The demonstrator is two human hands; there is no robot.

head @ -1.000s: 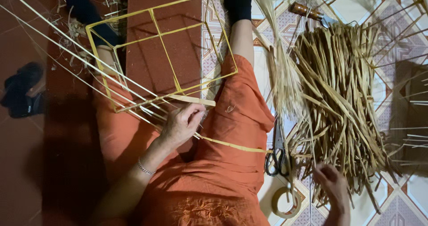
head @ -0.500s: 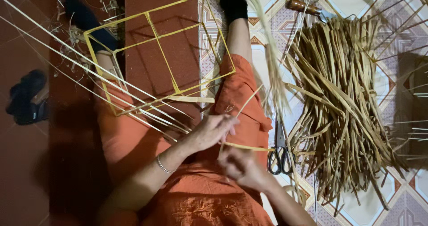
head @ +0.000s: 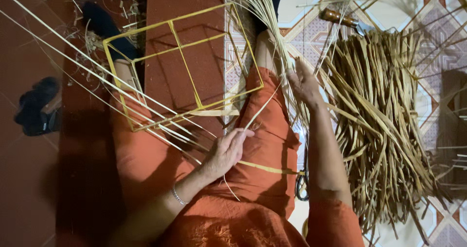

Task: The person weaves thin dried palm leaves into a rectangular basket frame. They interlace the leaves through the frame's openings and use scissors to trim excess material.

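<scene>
A yellow wire box frame (head: 185, 67) rests across my lap on my orange clothing. Long pale strips (head: 97, 81) run diagonally through its lower corner. My left hand (head: 226, 152) lies just below that corner, fingers pinching a thin strip that arcs up to the right. A flat yellow strip (head: 267, 168) lies across my thigh beneath this hand. My right hand (head: 304, 84) is stretched forward past my knee and is closed around a bundle of thin pale strands (head: 265, 18) that fans toward the top of the view.
A big heap of dried flat reed strips (head: 384, 130) covers the patterned tile floor on the right. A wooden-handled knife (head: 340, 19) lies above it. Scissors (head: 302, 184) lie by my right arm. Dark shoes (head: 36, 106) sit far left.
My right hand went from the floor by the heap to my lap, then reached forward and took hold of the thin strand bundle. My left hand stayed by the frame's corner.
</scene>
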